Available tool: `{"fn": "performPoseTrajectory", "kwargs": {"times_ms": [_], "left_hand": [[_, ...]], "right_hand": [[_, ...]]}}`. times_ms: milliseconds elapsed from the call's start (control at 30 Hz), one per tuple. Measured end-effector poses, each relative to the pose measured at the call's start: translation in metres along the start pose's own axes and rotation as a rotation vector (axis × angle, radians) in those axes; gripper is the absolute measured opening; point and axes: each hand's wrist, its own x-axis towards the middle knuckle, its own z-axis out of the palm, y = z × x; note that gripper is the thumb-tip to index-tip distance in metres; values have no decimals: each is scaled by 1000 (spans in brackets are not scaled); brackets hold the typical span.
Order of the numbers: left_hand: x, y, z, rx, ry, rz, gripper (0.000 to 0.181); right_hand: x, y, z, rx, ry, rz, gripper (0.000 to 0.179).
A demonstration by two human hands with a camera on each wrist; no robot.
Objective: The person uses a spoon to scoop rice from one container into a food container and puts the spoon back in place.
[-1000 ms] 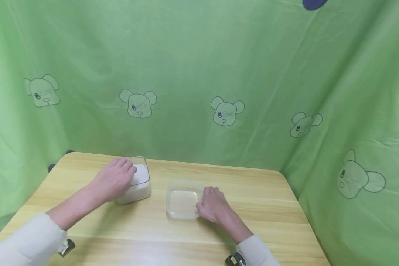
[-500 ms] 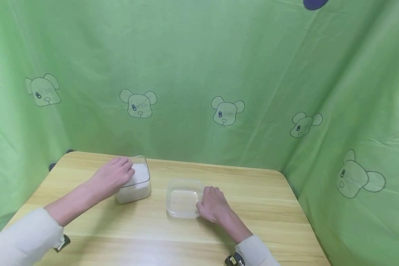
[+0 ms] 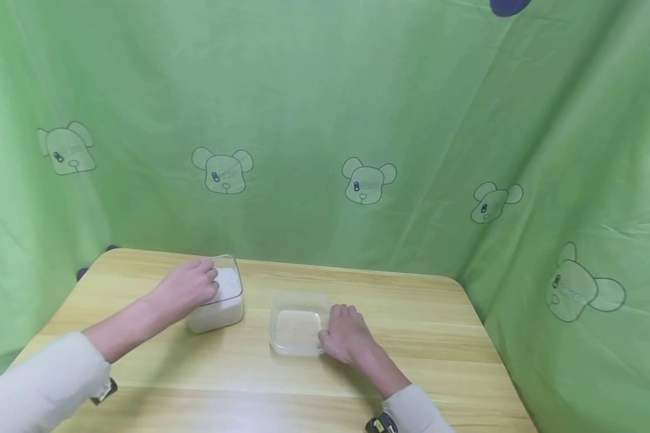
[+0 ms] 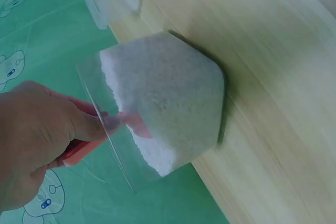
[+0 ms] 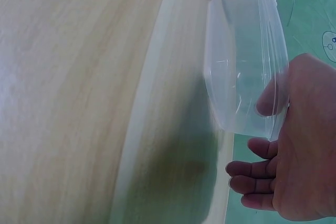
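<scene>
In the left wrist view my left hand (image 4: 39, 135) grips the handle of a pink scoop (image 4: 137, 124), whose end dips into white grains (image 4: 168, 87). The grains partly fill a clear square canister (image 3: 216, 316) that stands at the back left of the table. My right hand (image 3: 349, 334) holds the right side of a shallow clear plastic container (image 5: 244, 61). In the right wrist view its thumb lies over the rim, and the other fingers are curled outside the wall. This container has nothing in it and sits right of the canister.
The wooden table (image 3: 238, 373) has its far edge close behind the canister. A green curtain (image 3: 298, 222) with bear-head prints hangs behind and along both sides. Dark wrist cameras (image 3: 381, 423) show below the sleeves.
My left hand shifts only slightly at the canister's mouth and stays there. The right hand and the shallow container keep their places.
</scene>
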Motion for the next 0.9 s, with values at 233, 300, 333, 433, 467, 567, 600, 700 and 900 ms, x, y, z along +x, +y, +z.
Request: {"fn": "performPoseTrajectory", "kwargs": {"times_ms": [233, 300, 333, 433, 467, 567, 600, 700, 900], "left_hand": [[2, 0, 0, 45, -34, 37, 29], [3, -1, -1, 39, -57, 37, 30], [4, -1, -1, 37, -72, 38, 30], [5, 1, -3, 44, -120, 29, 27], [5, 2, -4, 56, -134, 25, 26], [8, 6, -7, 97, -171, 9, 24], [8, 7, -7, 110, -176, 6, 23], [10, 10, -7, 144, -183, 6, 20], [9, 12, -3, 179, -175, 15, 19]], "right_hand": [[1, 0, 0, -23, -2, -3, 35], [1, 0, -1, -22, -7, -1, 37], [1, 0, -1, -21, -9, -1, 37], [1, 0, 0, -15, -14, 3, 38], [1, 0, 0, -14, -15, 5, 38], [1, 0, 0, -9, -15, 9, 38], [1, -1, 0, -6, -14, 10, 38], [1, 0, -1, -9, -11, 8, 38], [0, -1, -1, 0, -9, 7, 36]]}}
